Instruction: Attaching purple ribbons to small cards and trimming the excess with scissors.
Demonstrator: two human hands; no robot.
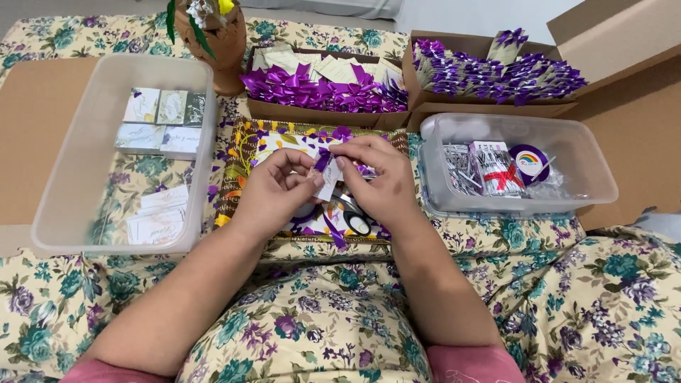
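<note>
Floral cloth (319,333) nearest, over the person's lap; both forearms reach forward across it to the tray (237,159). Left hand (273,191) and right hand (379,181) meet over the tray's middle, fingers pinched narrow on one small white card (328,179); a purple bow (323,157) sits at the card's top edge, touched by both thumbs and forefingers; whether bow is fixed to card, cannot tell. Scissors (352,215) lie on the tray just under the right hand, partly hidden; a loose purple ribbon strip (333,232) at the tray's near edge.

Left of the tray, a clear tub (120,245); white cards flat in its near end, small boxed packs in its far end. Right of the tray, just beside it, a second clear tub (589,188); holds a pile of silver pins or clips, a red-and-white packet, a round purple ribbon spool (529,163).

Beyond the tray, touching its far edge, a cardboard box (323,117) full of purple bows and cards; right of that, another box (489,110) packed with finished cards with purple ribbon. Beyond the tray's left corner, a brown pot (223,46) with green leaves.
</note>
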